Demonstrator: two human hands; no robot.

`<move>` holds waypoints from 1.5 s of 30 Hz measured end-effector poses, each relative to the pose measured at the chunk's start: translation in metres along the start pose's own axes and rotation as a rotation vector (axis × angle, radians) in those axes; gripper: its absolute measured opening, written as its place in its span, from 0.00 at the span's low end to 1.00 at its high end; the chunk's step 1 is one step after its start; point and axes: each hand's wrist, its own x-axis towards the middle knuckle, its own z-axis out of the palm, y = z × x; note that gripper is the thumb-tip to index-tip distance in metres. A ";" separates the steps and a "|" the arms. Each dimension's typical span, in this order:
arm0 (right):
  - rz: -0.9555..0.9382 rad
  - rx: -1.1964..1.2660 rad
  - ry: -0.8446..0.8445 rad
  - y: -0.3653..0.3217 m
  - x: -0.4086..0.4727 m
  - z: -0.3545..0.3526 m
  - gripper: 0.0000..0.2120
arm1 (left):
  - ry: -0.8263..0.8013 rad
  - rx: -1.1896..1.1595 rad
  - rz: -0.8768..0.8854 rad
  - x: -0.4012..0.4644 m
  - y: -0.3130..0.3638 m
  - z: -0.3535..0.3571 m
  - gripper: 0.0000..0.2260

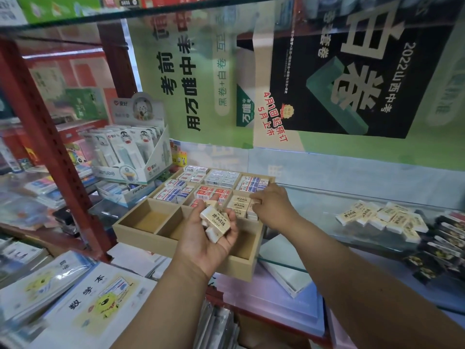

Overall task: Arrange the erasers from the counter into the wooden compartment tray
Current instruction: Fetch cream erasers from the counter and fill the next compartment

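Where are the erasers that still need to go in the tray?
A pile of cream erasers lies on the glass counter, right of the wooden tray; the left hand holds a few more.

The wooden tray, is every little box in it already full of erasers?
No, the wooden tray has bare compartments at its near left, while the left hand holds a bunch of cream erasers.

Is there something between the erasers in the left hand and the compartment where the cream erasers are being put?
Nothing visible blocks the way. The left hand holds cream erasers just above the wooden tray, and the cream-eraser compartment lies open beside it. Only the right hand is there, placing an eraser.
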 end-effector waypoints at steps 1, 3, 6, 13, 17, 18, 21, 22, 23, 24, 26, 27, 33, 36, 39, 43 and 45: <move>-0.017 0.120 0.076 -0.005 -0.006 -0.004 0.15 | 0.004 -0.004 0.001 0.001 -0.001 0.000 0.13; -0.046 0.428 0.187 -0.021 -0.022 -0.014 0.10 | 0.011 -0.011 0.013 0.004 -0.001 -0.001 0.14; -0.150 0.679 0.068 -0.044 -0.051 -0.018 0.05 | -0.007 -0.008 0.034 0.009 0.000 -0.003 0.16; -0.215 0.616 0.014 -0.053 -0.065 -0.007 0.12 | -0.041 0.002 0.029 0.007 -0.003 -0.004 0.22; -0.081 0.672 0.214 -0.038 -0.040 -0.023 0.08 | 0.016 -0.020 0.048 0.004 -0.001 -0.004 0.19; -0.034 0.614 0.235 -0.031 -0.030 -0.027 0.06 | 0.031 -0.041 0.054 0.005 -0.001 -0.005 0.19; 0.035 0.296 0.147 -0.012 0.000 -0.024 0.08 | 0.023 -0.070 0.055 0.004 -0.001 -0.009 0.18; 0.026 0.199 0.098 -0.009 0.007 -0.019 0.08 | 0.008 -0.072 0.050 0.003 -0.001 -0.009 0.18; 0.009 0.122 0.064 -0.009 0.013 -0.015 0.09 | -0.010 -0.075 0.046 0.002 -0.001 -0.010 0.17; -0.010 0.071 0.045 -0.010 0.018 -0.011 0.10 | -0.028 -0.086 0.044 0.002 -0.001 -0.011 0.16; -0.056 -0.006 0.045 -0.017 0.026 -0.004 0.09 | -0.054 -0.122 0.054 0.001 -0.001 -0.014 0.16; -0.079 -0.057 0.058 -0.021 0.029 -0.001 0.08 | -0.061 -0.134 0.062 0.001 0.000 -0.015 0.17; -0.036 -0.117 0.075 -0.023 0.040 0.011 0.06 | -0.025 -0.105 0.041 0.002 0.001 -0.015 0.18; -0.052 0.065 0.129 -0.027 0.028 0.000 0.05 | -0.025 -0.100 0.012 0.002 0.000 -0.014 0.18; -0.120 0.625 -0.051 -0.051 0.005 -0.021 0.05 | -0.043 -0.088 -0.009 0.001 0.002 -0.013 0.19; -0.207 0.751 -0.542 -0.071 -0.012 -0.031 0.13 | -0.029 -0.034 -0.020 0.002 0.001 -0.010 0.18; -0.252 0.639 -0.541 -0.070 -0.013 -0.034 0.13 | -0.016 -0.025 -0.027 0.000 0.000 -0.009 0.19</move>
